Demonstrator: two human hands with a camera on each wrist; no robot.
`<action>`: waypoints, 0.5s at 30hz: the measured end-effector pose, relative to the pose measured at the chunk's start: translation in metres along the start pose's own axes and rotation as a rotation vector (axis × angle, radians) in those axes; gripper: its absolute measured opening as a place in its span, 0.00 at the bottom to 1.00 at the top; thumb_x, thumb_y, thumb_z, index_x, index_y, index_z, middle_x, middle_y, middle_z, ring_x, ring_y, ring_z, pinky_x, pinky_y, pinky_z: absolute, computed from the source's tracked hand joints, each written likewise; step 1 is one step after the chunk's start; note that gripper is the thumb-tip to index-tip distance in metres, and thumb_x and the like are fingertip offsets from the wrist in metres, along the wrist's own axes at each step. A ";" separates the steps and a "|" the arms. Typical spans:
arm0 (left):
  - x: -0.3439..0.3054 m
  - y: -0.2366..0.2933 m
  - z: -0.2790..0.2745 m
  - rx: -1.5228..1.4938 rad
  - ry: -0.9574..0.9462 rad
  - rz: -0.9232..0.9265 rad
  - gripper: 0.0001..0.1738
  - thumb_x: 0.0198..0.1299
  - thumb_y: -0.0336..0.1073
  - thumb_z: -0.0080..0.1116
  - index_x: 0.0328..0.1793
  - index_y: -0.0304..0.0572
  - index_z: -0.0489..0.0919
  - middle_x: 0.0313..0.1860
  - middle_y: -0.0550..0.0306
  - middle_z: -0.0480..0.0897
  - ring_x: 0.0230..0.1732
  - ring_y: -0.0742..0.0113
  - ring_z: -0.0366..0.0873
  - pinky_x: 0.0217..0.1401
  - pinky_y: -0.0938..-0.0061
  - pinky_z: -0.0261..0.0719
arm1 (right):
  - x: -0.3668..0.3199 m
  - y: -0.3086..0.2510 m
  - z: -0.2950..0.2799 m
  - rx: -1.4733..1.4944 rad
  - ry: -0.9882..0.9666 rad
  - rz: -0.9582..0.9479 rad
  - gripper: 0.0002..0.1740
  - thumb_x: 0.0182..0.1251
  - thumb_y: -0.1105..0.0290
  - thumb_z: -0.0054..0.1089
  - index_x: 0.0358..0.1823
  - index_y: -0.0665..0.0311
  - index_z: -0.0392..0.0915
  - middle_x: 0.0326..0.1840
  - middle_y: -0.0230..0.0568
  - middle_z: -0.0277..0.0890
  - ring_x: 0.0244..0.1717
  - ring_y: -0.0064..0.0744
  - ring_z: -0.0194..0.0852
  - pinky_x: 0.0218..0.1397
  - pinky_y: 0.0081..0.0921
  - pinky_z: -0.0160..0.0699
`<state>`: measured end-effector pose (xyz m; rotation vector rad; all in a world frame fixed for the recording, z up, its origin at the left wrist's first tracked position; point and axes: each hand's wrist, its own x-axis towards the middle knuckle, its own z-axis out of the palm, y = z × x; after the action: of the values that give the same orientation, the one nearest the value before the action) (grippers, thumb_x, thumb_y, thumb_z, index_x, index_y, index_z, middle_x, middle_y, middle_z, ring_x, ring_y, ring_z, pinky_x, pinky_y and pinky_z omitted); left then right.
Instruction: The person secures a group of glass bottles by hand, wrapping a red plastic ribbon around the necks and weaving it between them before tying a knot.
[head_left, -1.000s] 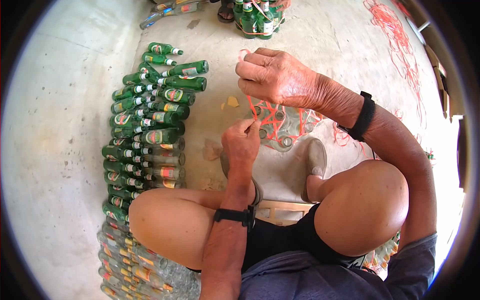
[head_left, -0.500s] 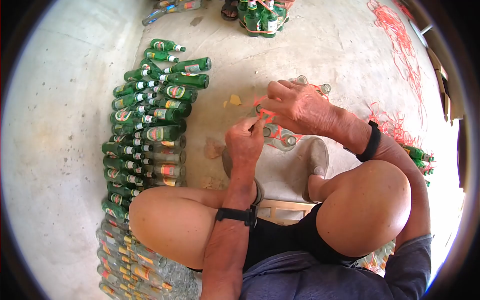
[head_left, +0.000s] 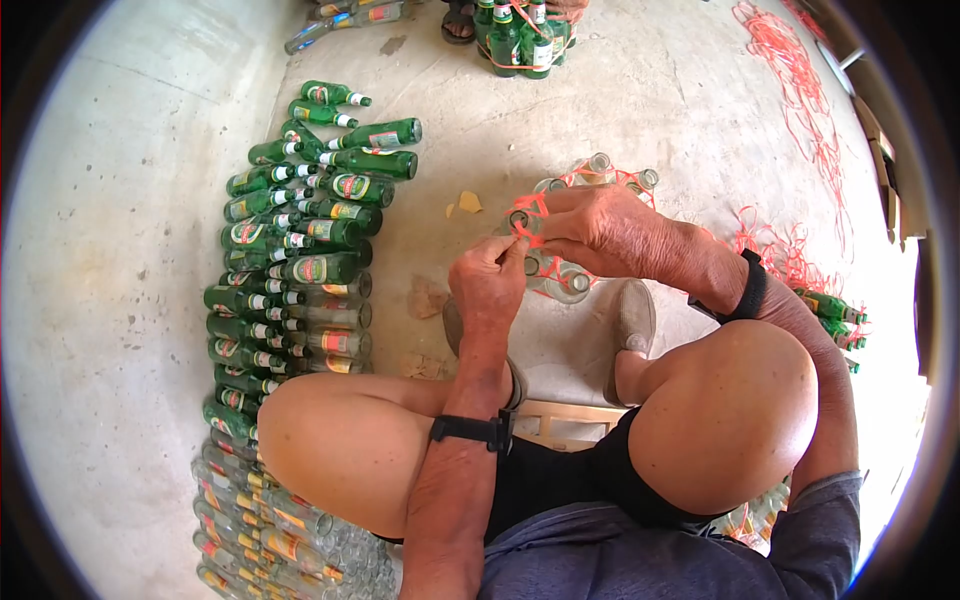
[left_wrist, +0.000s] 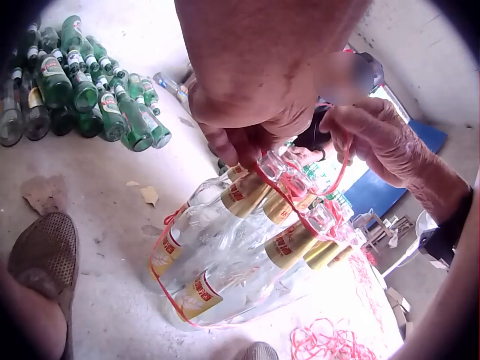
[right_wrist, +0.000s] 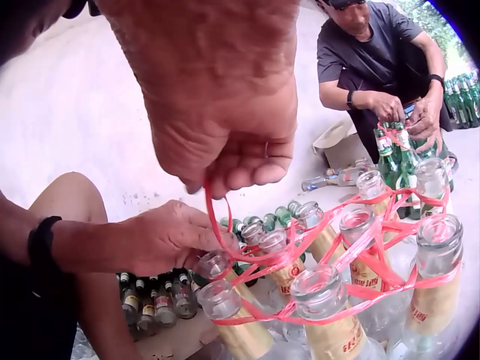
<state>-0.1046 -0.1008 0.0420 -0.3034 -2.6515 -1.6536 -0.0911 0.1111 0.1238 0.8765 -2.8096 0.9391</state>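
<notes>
Between the feet stands a bundle of clear glass bottles (right_wrist: 319, 289) with gold neck labels. Red plastic string (right_wrist: 360, 251) laces round their necks, and another loop of it circles their bodies in the left wrist view. My left hand (head_left: 488, 285) pinches the string at the neck of the nearest left bottle. Over the bundle, my right hand (head_left: 605, 230) holds a length of the same string between thumb and fingers. From there the string curves down to the necks in the right wrist view. Both hands work close together, and the right one hides part of the bundle from above.
Green bottles (head_left: 340, 215) lie stacked along the left, with clear ones (head_left: 270, 520) nearer. Loose red string (head_left: 790, 80) lies on the floor at right. Another person (right_wrist: 375, 56) crouches ahead, handling a tied group of green bottles (head_left: 520, 45). Green bottles (head_left: 835, 320) also lie at right.
My right hand has come down from high above the bundle to the bottle necks, slightly to the right, still with the string. My left hand has kept its pinch in nearly the same place.
</notes>
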 end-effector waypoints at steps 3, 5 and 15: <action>0.001 0.000 0.000 -0.009 -0.001 -0.007 0.07 0.60 0.33 0.76 0.40 0.38 0.92 0.34 0.45 0.90 0.34 0.48 0.89 0.38 0.60 0.84 | -0.002 0.004 -0.001 -0.063 0.008 0.027 0.09 0.67 0.65 0.71 0.39 0.62 0.85 0.37 0.43 0.76 0.37 0.50 0.85 0.39 0.46 0.84; 0.000 0.001 -0.001 0.002 -0.005 -0.013 0.07 0.60 0.34 0.76 0.40 0.38 0.92 0.34 0.44 0.89 0.34 0.47 0.89 0.38 0.59 0.83 | 0.003 0.003 -0.010 -0.223 -0.058 0.009 0.07 0.65 0.67 0.70 0.39 0.61 0.86 0.37 0.41 0.76 0.36 0.47 0.86 0.36 0.44 0.85; 0.000 -0.001 -0.003 0.084 -0.018 0.050 0.07 0.60 0.34 0.74 0.38 0.37 0.91 0.32 0.43 0.88 0.33 0.43 0.87 0.36 0.56 0.82 | 0.008 0.005 0.025 -0.315 0.082 0.008 0.10 0.66 0.67 0.68 0.47 0.56 0.87 0.37 0.37 0.80 0.34 0.42 0.89 0.30 0.40 0.87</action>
<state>-0.1053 -0.1040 0.0425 -0.3815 -2.6936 -1.5278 -0.0972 0.0957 0.1024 0.7649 -2.7831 0.4981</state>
